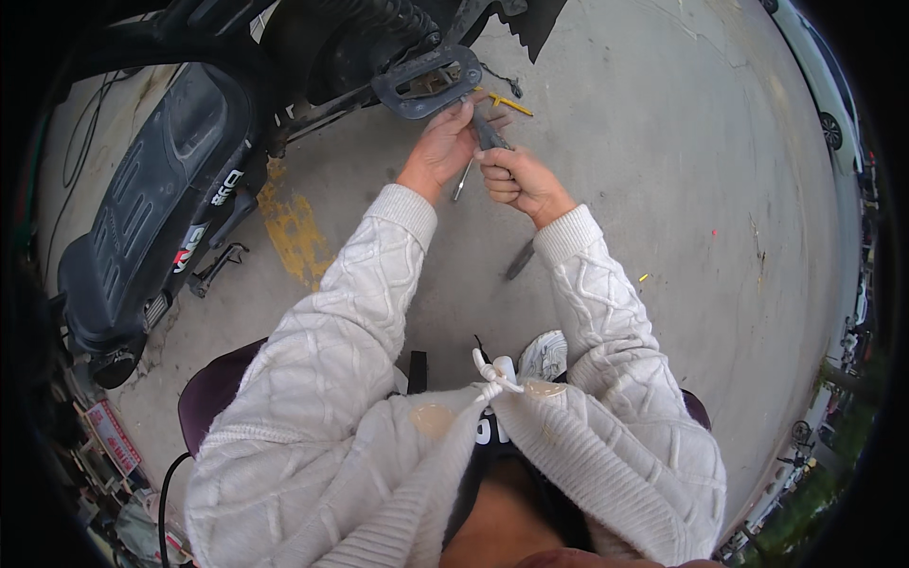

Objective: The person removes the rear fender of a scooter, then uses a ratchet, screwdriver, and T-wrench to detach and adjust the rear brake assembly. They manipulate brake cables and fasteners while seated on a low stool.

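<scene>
At the upper middle, my right hand (521,182) is closed round a dark grey hand tool (490,135), whose exact kind I cannot make out. My left hand (445,147) is beside its upper end, thumb up and fingers stretched out and blurred, next to a black looped bracket (409,98) on a dark scooter (194,123). Whether the left fingers touch the tool is unclear. A thin silver rod (462,182) shows below the hands. Just beyond them lies a yellow-handled tool (513,107).
Concrete ground (682,189) spreads to the right. A dark bar (520,258) lies by my right forearm. The scooter's black wheel area (327,52) stands far left of my hands. Yellow paint (292,227) marks the ground, and a parked car (819,71) is at the far right.
</scene>
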Demonstrator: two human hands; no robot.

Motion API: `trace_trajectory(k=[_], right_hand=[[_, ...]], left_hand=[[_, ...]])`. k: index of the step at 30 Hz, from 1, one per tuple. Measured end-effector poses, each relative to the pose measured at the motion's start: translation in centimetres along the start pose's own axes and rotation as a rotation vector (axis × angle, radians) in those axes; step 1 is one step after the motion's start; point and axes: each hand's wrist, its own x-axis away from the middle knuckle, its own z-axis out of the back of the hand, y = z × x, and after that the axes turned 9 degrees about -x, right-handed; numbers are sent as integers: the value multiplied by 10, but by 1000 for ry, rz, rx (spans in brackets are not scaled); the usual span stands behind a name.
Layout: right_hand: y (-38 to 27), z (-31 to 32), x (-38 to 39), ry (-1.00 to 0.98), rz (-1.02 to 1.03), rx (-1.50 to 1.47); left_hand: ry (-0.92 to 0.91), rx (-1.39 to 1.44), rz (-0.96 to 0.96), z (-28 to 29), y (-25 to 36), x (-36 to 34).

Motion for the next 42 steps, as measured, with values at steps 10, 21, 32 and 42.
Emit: trace_trajectory(k=[10, 21, 32, 42], right_hand=[[18, -14, -7, 497, 758, 1056], [19, 12, -12, -325, -88, -674], [25, 12, -16, -65, 203, -143], [34, -12, -4, 552, 699, 1047]], left_hand=[[63, -171, 10, 7, 2, -2], [220, -339, 215, -12, 20, -5], [617, -475, 383, -26, 53, 20], [469, -430, 397, -20, 63, 25]])
